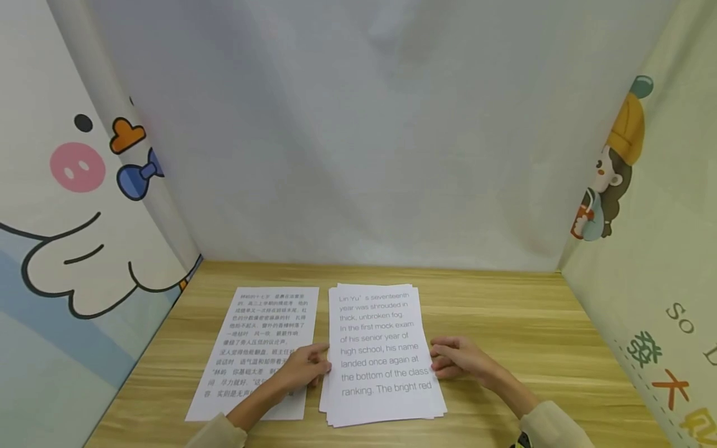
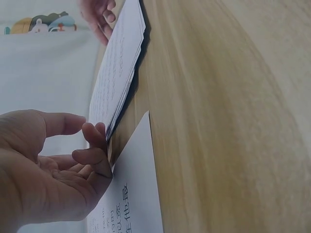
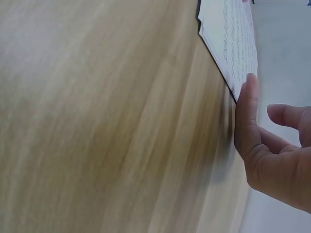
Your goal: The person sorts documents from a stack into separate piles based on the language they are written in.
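Note:
A stack of printed paper sheets (image 1: pixel 381 407) lies on the table, its edges uneven and its top page in large English text. Along its left edge is my left hand (image 1: pixel 302 368), fingers loosely bent with the tips right at the sheets. This hand hangs partly over a single sheet of Chinese text (image 1: pixel 263 323) and hides some of its lines. My right hand (image 1: pixel 462 361) is at the stack's right edge, fingertips against the paper side. In the right wrist view the thumb of the right hand (image 3: pixel 277 160) stands apart from the fingers.
The wood-grain table (image 1: pixel 504 311) runs back to a pale hanging cloth (image 1: pixel 358 137). Printed cloths close in both sides, with a cartoon figure (image 1: pixel 78 168) on the left and a cartoon child (image 1: pixel 610 168) on the right.

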Demonstrator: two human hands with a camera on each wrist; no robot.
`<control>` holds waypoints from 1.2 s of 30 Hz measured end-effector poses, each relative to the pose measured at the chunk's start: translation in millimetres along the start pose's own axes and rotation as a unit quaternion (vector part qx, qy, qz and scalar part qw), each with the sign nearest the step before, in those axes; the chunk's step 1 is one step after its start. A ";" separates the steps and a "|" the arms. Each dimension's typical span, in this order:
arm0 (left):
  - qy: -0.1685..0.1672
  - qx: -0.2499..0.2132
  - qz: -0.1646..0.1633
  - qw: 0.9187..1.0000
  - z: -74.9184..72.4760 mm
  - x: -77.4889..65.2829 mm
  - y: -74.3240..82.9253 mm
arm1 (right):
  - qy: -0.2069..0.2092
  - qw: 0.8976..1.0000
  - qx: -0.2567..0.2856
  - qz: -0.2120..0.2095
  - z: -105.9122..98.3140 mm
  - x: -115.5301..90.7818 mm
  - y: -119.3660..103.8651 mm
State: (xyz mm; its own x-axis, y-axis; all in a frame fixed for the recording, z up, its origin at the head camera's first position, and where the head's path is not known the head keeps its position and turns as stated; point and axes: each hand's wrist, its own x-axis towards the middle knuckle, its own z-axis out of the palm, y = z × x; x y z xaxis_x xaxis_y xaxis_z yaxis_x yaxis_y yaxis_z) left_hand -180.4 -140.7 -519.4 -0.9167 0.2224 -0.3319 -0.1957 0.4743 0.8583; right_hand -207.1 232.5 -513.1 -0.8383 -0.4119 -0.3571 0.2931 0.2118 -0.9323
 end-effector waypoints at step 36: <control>0.046 -0.034 0.008 0.998 -1.2 -3.7 0.5 | 0.081 0.997 -0.008 -0.003 19.2 -3.7 3.9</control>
State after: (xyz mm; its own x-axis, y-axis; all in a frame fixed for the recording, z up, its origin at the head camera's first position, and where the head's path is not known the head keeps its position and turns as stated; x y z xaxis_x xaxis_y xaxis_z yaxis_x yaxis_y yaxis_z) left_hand -177.5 -142.3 -517.2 -0.9472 0.1496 -0.2836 -0.2010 0.4120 0.8887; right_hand -194.0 217.8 -516.5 -0.9037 -0.2654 -0.3359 0.2810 0.2243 -0.9331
